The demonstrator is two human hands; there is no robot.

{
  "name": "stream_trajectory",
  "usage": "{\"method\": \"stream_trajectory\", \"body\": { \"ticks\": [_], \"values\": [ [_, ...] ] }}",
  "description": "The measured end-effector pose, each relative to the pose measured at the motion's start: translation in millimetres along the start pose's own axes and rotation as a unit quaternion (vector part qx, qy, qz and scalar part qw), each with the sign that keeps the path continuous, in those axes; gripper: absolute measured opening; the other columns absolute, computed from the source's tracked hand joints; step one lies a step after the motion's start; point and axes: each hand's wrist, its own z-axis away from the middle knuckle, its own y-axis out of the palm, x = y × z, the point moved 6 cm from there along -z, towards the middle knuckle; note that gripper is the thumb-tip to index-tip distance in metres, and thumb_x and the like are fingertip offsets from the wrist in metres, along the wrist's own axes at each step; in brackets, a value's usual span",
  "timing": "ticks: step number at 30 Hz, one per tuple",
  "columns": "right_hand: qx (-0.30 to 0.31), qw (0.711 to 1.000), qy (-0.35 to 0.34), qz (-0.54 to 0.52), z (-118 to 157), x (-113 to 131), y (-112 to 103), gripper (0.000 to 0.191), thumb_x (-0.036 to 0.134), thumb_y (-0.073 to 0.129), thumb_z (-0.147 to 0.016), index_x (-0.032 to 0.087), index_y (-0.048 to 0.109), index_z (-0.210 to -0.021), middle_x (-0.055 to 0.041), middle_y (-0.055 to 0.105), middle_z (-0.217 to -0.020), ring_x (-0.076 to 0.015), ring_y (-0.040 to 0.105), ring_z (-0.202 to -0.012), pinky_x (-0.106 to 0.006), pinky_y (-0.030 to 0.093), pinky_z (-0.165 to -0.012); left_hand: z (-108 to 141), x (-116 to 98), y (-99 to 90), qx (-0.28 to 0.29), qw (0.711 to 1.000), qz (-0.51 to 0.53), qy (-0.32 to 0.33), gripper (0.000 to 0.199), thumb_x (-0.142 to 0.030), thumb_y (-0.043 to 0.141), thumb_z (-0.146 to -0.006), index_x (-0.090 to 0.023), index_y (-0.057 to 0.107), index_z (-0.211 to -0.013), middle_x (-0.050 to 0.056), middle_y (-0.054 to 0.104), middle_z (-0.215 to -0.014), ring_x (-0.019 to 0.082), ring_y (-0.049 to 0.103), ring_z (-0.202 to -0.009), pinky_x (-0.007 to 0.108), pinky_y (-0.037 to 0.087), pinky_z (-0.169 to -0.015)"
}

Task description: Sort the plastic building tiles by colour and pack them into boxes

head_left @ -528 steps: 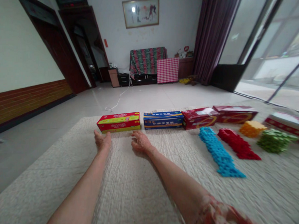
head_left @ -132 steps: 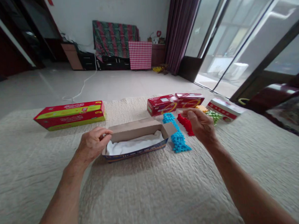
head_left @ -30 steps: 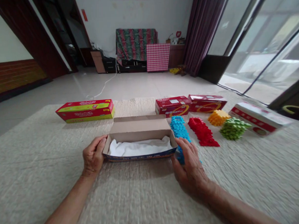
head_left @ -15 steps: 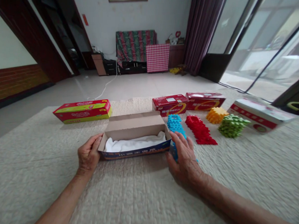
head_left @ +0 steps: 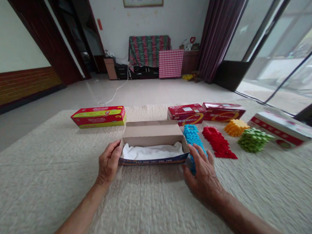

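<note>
An open blue cardboard box (head_left: 154, 161) stands on the pale textured cover, its lid raised at the back. White cloth (head_left: 152, 151) lies inside it. My left hand (head_left: 107, 163) grips the box's left end, with the fingers pressed together at the corner. At the right end my right hand (head_left: 202, 170) touches the corner with its fingers apart. Just beyond that hand is a row of blue interlocking pieces (head_left: 194, 136), partly hidden by the fingers. Red pieces (head_left: 218, 142) lie to the right of the blue ones.
A red and yellow box (head_left: 99, 117) is at the back left. Two dark red boxes (head_left: 186, 112) (head_left: 223, 112) stand at the back right. Yellow pieces (head_left: 236, 127), green pieces (head_left: 254, 140) and a white and red box (head_left: 284, 129) are further right.
The camera view has shifted, so everything appears further right. The open box now looks more level with the view, with both hands still at its ends.
</note>
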Motion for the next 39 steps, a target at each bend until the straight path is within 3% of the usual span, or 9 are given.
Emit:
{"method": "stream_trajectory", "body": {
  "ticks": [5, 19, 22, 25, 28, 30, 32, 35, 39],
  "values": [
    [-0.039, 0.999, 0.002, -0.024, 2, 3, -10, 0.058, 0.024, 0.053, -0.084, 0.018, 0.035, -0.139, -0.0188, 0.058, -0.126, -0.0368, 0.048, -0.126, -0.064, 0.029, -0.104, 8, -14, 1.7, 0.016, 0.999, 0.002, 0.032, 0.039, -0.042, 0.056, -0.08, -0.016, 0.066, -0.107, 0.008, 0.071, -0.097, 0.021, 0.067, -0.084, 0.027, 0.055, -0.07],
    [-0.071, 0.996, -0.022, -0.046, 4, -1, -17, 0.051, 0.022, 0.058, -0.08, 0.017, 0.042, -0.129, -0.0153, 0.06, -0.115, -0.0354, 0.053, -0.119, -0.063, 0.032, -0.103, 13, -19, -0.8, 0.012, 0.997, -0.014, 0.075, 0.037, -0.038, 0.052, -0.083, -0.015, 0.059, -0.11, 0.006, 0.066, -0.096, 0.018, 0.064, -0.079, 0.027, 0.053, -0.069],
    [-0.074, 0.996, -0.042, -0.038, -4, 3, -33, 0.048, 0.026, 0.058, -0.081, 0.017, 0.046, -0.127, -0.016, 0.059, -0.119, -0.0357, 0.052, -0.119, -0.062, 0.033, -0.101, 13, -17, 2.0, 0.028, 0.997, -0.005, 0.07, 0.035, -0.036, 0.051, -0.084, -0.015, 0.059, -0.111, 0.005, 0.066, -0.094, 0.018, 0.064, -0.078, 0.027, 0.052, -0.068],
    [-0.097, 0.989, -0.082, -0.071, -33, 18, -67, 0.031, 0.022, 0.056, -0.085, 0.02, 0.056, -0.116, -0.0133, 0.061, -0.117, -0.0297, 0.056, -0.112, -0.049, 0.042, -0.095, 15, -19, 6.7, 0.052, 0.995, -0.002, 0.081, 0.035, -0.033, 0.05, -0.084, -0.016, 0.058, -0.114, 0.007, 0.067, -0.1, 0.019, 0.065, -0.085, 0.028, 0.053, -0.072],
    [0.096, 0.974, -0.106, -0.174, -75, 46, -68, 0.023, 0.022, 0.043, -0.094, 0.021, 0.064, -0.103, -0.0057, 0.067, -0.096, -0.0172, 0.063, -0.085, -0.03, 0.048, -0.073, 17, -22, 9.9, 0.059, 0.994, -0.012, 0.096, 0.035, -0.031, 0.051, -0.084, -0.016, 0.058, -0.114, 0.007, 0.066, -0.102, 0.019, 0.065, -0.087, 0.028, 0.054, -0.073],
    [0.293, 0.932, -0.078, -0.2, -91, 65, -46, 0.032, 0.029, 0.037, -0.098, 0.019, 0.066, -0.088, -0.0006, 0.063, -0.073, -0.0117, 0.056, -0.061, -0.024, 0.042, -0.056, 17, -26, 10.6, 0.056, 0.992, -0.022, 0.109, 0.034, -0.03, 0.051, -0.084, -0.016, 0.058, -0.115, 0.007, 0.066, -0.102, 0.019, 0.065, -0.087, 0.028, 0.054, -0.074],
    [0.41, 0.888, -0.063, -0.196, -96, 79, -25, 0.039, 0.032, 0.036, -0.099, 0.017, 0.064, -0.076, 0.0022, 0.055, -0.059, -0.0088, 0.046, -0.05, -0.022, 0.033, -0.048, 17, -29, 11.0, 0.053, 0.99, -0.03, 0.124, 0.034, -0.029, 0.05, -0.084, -0.016, 0.057, -0.114, 0.007, 0.066, -0.102, 0.019, 0.065, -0.087, 0.028, 0.054, -0.075],
    [0.479, 0.852, -0.085, -0.195, -96, 89, 0, 0.036, 0.025, 0.036, -0.097, 0.017, 0.059, -0.071, 0.0031, 0.053, -0.059, -0.0075, 0.041, -0.049, -0.023, 0.028, -0.048, 17, -32, 11.8, 0.052, 0.989, -0.034, 0.136, 0.033, -0.028, 0.05, -0.084, -0.016, 0.057, -0.114, 0.008, 0.065, -0.102, 0.018, 0.064, -0.086, 0.028, 0.054, -0.075],
    [0.468, 0.851, -0.115, -0.21, -93, 87, 13, 0.03, 0.019, 0.039, -0.093, 0.02, 0.058, -0.069, 0.0021, 0.056, -0.062, -0.0089, 0.04, -0.05, -0.025, 0.028, -0.048, 17, -32, 13.4, 0.058, 0.988, -0.017, 0.14, 0.036, -0.026, 0.05, -0.084, -0.015, 0.055, -0.118, 0.009, 0.063, -0.106, 0.019, 0.063, -0.092, 0.029, 0.054, -0.078]
  ]
}}
